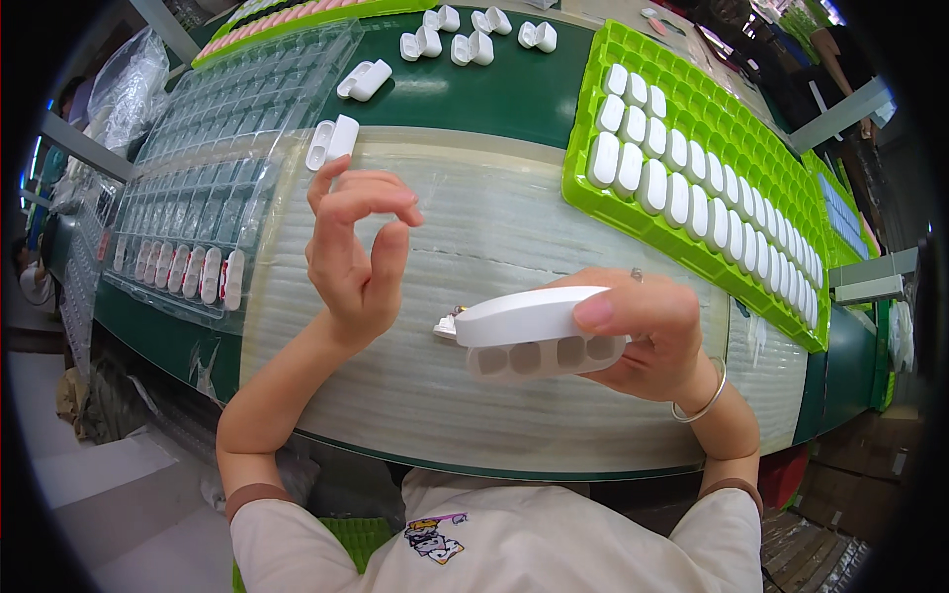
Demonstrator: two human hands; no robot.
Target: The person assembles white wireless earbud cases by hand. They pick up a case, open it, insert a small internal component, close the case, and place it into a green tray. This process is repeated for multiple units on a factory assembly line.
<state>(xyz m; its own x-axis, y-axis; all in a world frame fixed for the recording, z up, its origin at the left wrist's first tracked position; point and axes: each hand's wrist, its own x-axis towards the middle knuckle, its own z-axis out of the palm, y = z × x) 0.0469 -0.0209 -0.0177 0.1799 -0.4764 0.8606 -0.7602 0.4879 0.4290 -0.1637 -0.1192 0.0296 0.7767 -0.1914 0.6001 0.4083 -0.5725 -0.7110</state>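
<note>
My right hand grips a white oblong earphone case above the mat. Its thumb presses the upper shell, and a row of grey hollows shows along the lower part. A small white piece shows at the case's left end; whether it touches the case I cannot tell. My left hand is raised over the mat, fingers bent and thumb apart from them, with nothing in it. Just beyond its fingers lies an opened white case. Another opened case sits farther back.
Several opened white cases stand on the green table at the back. On the right, a bright green tray holds rows of white oblong cases. Clear plastic trays lie at left, one with several white-and-red pieces. A pale mat covers the middle.
</note>
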